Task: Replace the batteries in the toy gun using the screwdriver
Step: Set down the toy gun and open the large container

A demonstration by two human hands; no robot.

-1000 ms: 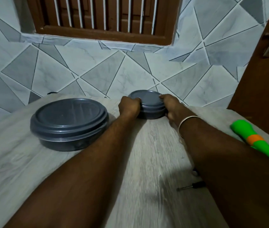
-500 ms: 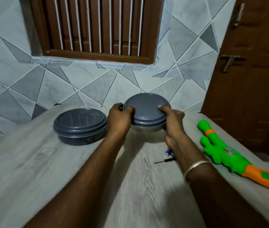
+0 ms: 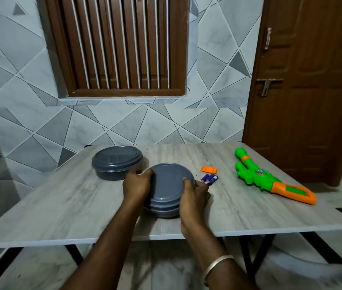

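While left hand (image 3: 136, 186) and right hand (image 3: 194, 195) clasp the small container (image 3: 169, 185), orange cover (image 3: 209, 169) lies apart from toy gun (image 3: 260, 178); batteries (image 3: 210, 178) loose; refitting seemingly remains.

Both arms reach forward; the left hand (image 3: 136, 185) and right hand (image 3: 194, 195) clasp opposite sides of a gray container (image 3: 168, 183).

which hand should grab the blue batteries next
Likely right: the right hand grips the small grey round plastic container on the side next to the blue batteries; the left hand is across it.
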